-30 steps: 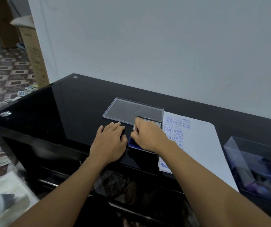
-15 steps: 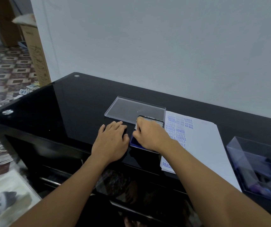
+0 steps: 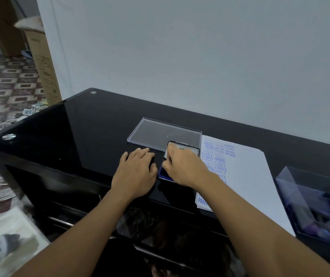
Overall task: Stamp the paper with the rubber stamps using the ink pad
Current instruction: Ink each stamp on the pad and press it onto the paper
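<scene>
The blue ink pad [image 3: 163, 173] lies open on the black glass table [image 3: 80, 136], its lid [image 3: 189, 150] tipped up at the back. My right hand [image 3: 182, 166] is down on the pad with its fingers curled, gripping a rubber stamp that the hand hides almost entirely. My left hand [image 3: 136, 172] lies flat on the table just left of the pad, its thumb at the pad's edge. The white paper [image 3: 246, 172] lies right of the pad. Several blue stamped words run down its left part.
A clear plastic lid [image 3: 160, 132] lies flat behind the hands. A clear box [image 3: 316, 206] with dark and purple items stands at the right edge. A wall runs behind the table. A cardboard box [image 3: 42, 62] stands on the patterned floor at left.
Both hands stay where they were, the right on the ink pad and the left flat beside it. Only the camera has shifted slightly.
</scene>
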Available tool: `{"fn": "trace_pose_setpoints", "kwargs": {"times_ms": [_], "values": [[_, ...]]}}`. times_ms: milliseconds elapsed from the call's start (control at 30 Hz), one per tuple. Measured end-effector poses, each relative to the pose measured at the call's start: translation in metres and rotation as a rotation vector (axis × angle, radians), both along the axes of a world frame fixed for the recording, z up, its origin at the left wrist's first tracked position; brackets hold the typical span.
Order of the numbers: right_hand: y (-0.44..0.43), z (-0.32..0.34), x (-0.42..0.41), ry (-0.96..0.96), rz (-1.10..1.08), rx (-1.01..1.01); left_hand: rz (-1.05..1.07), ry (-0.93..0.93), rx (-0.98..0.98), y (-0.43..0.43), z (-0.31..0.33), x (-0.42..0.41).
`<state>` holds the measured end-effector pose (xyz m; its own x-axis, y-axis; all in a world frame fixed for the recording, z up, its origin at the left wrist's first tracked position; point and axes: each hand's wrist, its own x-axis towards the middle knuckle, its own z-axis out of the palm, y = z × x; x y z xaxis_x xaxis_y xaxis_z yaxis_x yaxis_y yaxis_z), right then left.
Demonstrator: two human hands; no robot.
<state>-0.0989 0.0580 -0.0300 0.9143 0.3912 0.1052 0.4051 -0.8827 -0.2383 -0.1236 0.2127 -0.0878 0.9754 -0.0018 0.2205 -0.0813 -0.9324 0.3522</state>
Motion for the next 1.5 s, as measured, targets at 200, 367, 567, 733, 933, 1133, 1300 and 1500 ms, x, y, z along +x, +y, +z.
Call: {"fn": "trace_pose_setpoints", "kwargs": {"times_ms": [200, 367, 567, 733, 933, 1133, 1300, 1500], "values": [[0.001, 0.000, 0.002, 0.013, -0.002, 0.004, -0.008, 0.024, 0.017, 0.000, 0.001, 0.000], [0.002, 0.003, 0.007, 0.035, -0.005, 0.004, -0.016, 0.038, 0.012, 0.000, 0.003, -0.002], [-0.001, 0.000, -0.003, 0.008, 0.006, 0.028, -0.019, 0.048, -0.039, 0.001, 0.004, 0.001], [-0.002, 0.003, -0.003, 0.040, 0.001, 0.030, -0.008, 0.065, -0.114, 0.001, 0.015, 0.004], [-0.013, 0.025, 0.002, 0.101, -0.032, 0.100, 0.020, 0.032, -0.298, 0.001, 0.042, 0.008], [-0.051, 0.051, 0.008, 0.094, -0.080, 0.185, -0.059, -0.032, -0.342, -0.017, 0.072, 0.016], [-0.096, 0.065, 0.019, 0.099, -0.128, 0.215, -0.159, -0.066, -0.285, -0.051, 0.091, 0.031], [-0.143, 0.075, 0.039, 0.111, -0.160, 0.130, -0.242, -0.007, -0.249, -0.093, 0.106, 0.060]]}}
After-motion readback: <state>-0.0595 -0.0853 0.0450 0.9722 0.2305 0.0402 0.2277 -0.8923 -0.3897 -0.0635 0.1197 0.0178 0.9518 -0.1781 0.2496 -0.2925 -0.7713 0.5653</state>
